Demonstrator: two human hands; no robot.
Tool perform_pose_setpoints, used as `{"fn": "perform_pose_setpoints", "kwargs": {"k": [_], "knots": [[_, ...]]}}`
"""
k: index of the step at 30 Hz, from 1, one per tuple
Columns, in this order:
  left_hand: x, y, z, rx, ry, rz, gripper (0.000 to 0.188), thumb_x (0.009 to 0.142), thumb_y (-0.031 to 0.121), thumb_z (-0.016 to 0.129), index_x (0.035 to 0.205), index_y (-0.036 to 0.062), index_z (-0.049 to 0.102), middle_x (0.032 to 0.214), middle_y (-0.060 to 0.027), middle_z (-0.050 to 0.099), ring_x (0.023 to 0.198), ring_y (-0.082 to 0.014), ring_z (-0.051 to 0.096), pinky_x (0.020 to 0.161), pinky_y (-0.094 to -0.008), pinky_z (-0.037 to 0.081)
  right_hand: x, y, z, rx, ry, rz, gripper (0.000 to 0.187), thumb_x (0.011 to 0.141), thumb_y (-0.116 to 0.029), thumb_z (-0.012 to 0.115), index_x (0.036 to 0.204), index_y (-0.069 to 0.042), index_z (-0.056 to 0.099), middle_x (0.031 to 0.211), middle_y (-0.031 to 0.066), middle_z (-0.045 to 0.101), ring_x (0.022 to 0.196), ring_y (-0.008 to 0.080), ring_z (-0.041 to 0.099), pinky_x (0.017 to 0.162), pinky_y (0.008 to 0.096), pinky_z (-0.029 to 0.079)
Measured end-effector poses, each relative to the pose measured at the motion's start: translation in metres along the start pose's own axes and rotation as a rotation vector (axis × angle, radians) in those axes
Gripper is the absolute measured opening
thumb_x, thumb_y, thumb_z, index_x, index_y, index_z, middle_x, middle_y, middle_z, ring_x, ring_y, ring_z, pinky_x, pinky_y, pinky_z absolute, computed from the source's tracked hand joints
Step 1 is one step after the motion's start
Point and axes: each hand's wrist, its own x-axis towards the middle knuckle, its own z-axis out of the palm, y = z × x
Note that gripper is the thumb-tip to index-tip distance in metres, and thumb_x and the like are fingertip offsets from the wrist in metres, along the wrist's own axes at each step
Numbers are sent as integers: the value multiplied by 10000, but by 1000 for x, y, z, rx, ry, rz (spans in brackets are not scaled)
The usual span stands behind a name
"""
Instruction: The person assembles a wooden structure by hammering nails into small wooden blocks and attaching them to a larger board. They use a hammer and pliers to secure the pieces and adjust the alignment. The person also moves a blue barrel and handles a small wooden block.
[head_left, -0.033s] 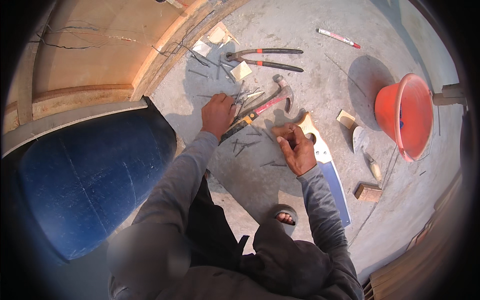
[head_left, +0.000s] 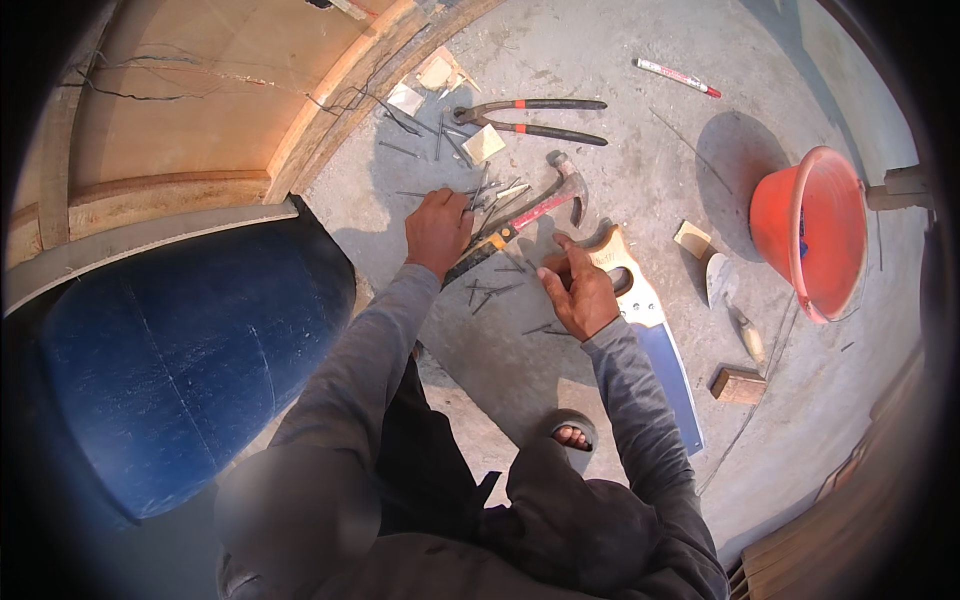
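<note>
My left hand (head_left: 438, 235) is low over a loose pile of nails (head_left: 487, 195), fingers curled and pressed together; what they grip, if anything, is hidden. Beside it lies a claw hammer (head_left: 572, 192) with a red, yellow and black handle. My right hand (head_left: 583, 293) hovers next to the wooden handle of a handsaw (head_left: 668, 375), index finger and thumb apart. Nothing shows between those fingers. More nails (head_left: 490, 293) are scattered on the floor between my hands.
Pincers (head_left: 550, 103) with black grips lie beyond the hammer near small wood pieces (head_left: 483, 145). To the right are an orange bucket (head_left: 762, 205), a trowel (head_left: 748, 335), a wood block (head_left: 738, 386) and a marker (head_left: 678, 77). A blue barrel (head_left: 190, 350) stands left.
My right hand has shifted slightly left, off the saw handle, with its index finger stretched further out. My left hand has barely moved.
</note>
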Motion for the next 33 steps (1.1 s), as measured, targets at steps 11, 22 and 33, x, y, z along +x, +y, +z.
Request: {"fn": "perform_pose_setpoints", "kwargs": {"k": [11,22,33], "knots": [[-67,40,-12,-429,206,-391,85,869,80,510,906,5,522,760,-190,592,685,-366,600,649,-436,475,64,-14,35,-453,-168,-71,315,939,-273,531,1051,21,556,842,234,685,822,408,682,726,496,544],[15,23,-165,-175,395,-19,180,876,-5,505,1043,20,566,839,-139,531,715,-272,558,665,-349,467,-20,6,11,1325,56,301,505,931,-63,538,1399,-51,347,850,76,607,597,129,599,500,273,504],[275,-57,-294,636,482,673,142,869,117,626,1001,142,579,897,-61,603,800,-286,624,651,-384,504,36,-74,-24,749,-142,-25,560,992,-110,479,1487,9,245,673,34,528,505,95,512,479,256,438]]}}
